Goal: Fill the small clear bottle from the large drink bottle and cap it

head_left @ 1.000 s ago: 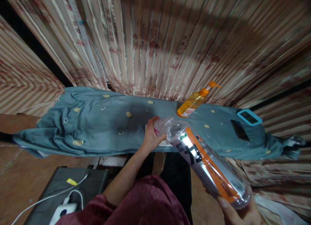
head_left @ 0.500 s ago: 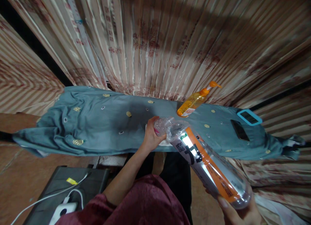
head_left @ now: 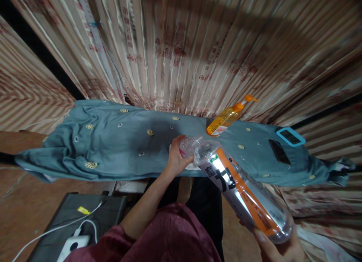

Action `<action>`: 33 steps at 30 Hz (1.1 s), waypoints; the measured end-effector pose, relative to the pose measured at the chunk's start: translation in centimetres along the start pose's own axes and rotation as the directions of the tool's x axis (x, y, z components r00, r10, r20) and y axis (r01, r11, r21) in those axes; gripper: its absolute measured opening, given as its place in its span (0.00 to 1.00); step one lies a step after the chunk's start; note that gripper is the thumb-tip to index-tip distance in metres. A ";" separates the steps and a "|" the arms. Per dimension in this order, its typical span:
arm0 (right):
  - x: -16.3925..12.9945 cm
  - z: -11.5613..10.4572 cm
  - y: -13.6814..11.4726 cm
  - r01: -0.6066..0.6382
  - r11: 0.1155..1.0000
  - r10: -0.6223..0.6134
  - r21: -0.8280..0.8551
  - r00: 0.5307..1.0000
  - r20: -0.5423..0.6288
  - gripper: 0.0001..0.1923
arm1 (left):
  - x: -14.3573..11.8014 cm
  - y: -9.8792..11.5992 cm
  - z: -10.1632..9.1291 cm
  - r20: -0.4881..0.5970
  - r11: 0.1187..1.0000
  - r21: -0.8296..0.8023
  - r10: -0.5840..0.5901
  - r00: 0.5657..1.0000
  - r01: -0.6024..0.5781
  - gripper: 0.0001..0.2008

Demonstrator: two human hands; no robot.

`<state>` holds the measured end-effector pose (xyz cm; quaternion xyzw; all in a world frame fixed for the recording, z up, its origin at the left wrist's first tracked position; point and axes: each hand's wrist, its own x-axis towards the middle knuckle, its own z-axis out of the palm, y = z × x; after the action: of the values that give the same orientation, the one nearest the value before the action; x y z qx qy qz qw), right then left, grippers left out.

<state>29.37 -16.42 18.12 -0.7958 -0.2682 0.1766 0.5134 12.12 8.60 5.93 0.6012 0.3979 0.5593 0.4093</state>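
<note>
My left hand [head_left: 177, 158] is wrapped round a small clear plastic bottle [head_left: 189, 146] with a bit of pink on it, low over the cloth-covered table. In my right hand [head_left: 275, 245] is a large clear plastic bottle [head_left: 243, 194] with an orange and silver label, gripped near its base. This bottle is tilted, its neck end down to the left and close against the top of the small one. Whether the two mouths touch, and whether liquid flows, I cannot tell. Behind them stands an orange pump bottle [head_left: 224, 120] of yellow liquid.
A grey-green cloth [head_left: 113, 141] with pineapple prints covers the narrow table. A dark phone [head_left: 279, 152] and a blue-framed device [head_left: 290, 137] lie at the right. At lower left, a white power bank [head_left: 74, 247] with a cable rests on a dark case [head_left: 110, 213]. Striped curtain [head_left: 181, 54] hangs behind.
</note>
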 end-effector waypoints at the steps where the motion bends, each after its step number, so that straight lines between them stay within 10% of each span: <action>1: 0.0 0.0 0.1 0.005 1.000 -0.005 -0.004 1.000 0.010 0.56 | 0.0 0.0 0.0 -0.001 1.000 0.000 0.000 1.000 0.000 0.43; 33: -0.2 0.4 -1.3 -0.042 0.997 0.041 0.061 0.999 0.010 0.57 | -0.1 -0.5 0.0 -0.010 0.999 0.011 0.040 0.999 -0.040 0.44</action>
<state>28.66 -15.82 19.13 -0.7845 -0.2484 0.1989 0.5323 12.14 8.69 5.46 0.6083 0.3910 0.5681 0.3928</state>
